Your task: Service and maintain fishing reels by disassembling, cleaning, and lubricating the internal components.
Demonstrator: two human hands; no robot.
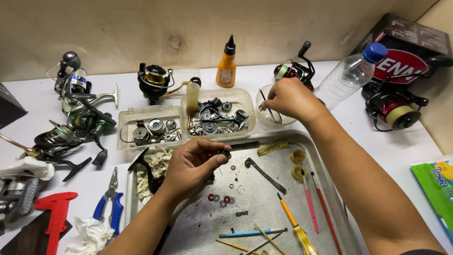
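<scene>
My left hand point(191, 165) hovers over the metal tray point(264, 208) and pinches a small dark round reel part point(223, 153) between thumb and fingers. My right hand point(290, 99) reaches to a clear round cup point(278, 122) behind the tray and grips a thin brush point(264, 98) that stands in it. Small washers point(221, 199), some red, lie on the tray just below my left hand. A dirty white rag point(153, 165) with a black reel handle lies at the tray's left end.
Two clear plastic boxes point(151, 128) point(219, 115) of reel parts sit behind the tray. Fishing reels point(153, 81) point(80, 118) point(396, 106), an orange oil bottle point(227, 63), a clear water bottle point(351, 71), blue-handled pliers point(109, 200) and a red caliper point(54, 212) surround it. Brushes and screwdrivers point(297, 226) lie on the tray.
</scene>
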